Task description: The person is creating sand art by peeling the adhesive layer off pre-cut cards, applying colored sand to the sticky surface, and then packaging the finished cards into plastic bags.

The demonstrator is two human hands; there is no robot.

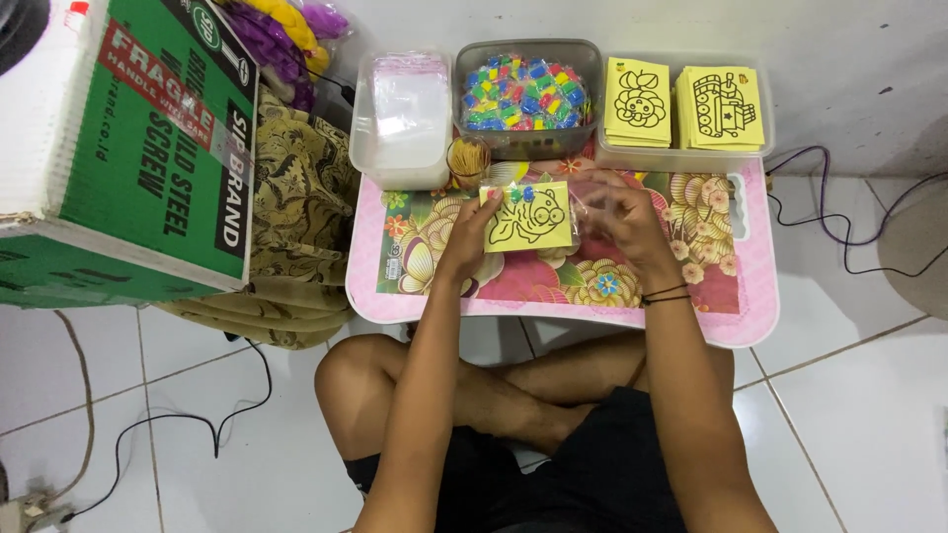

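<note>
At the left of the small pink table (760,316), the left hand (472,229) pinches the edge of a yellow picture card (530,217) with small coloured packets (523,194) lying along its top. Further right, the right hand (620,219) is closed on a clear plastic sleeve (585,212) touching the card's right edge. Judging by this, the bagging step is in hand — the next move calls for holding the sleeve's mouth open and sliding the card in level, so the packets stay on.

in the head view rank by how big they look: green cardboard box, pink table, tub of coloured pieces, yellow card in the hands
1. green cardboard box, though it is nearer the camera
2. pink table, close behind
3. tub of coloured pieces
4. yellow card
</note>
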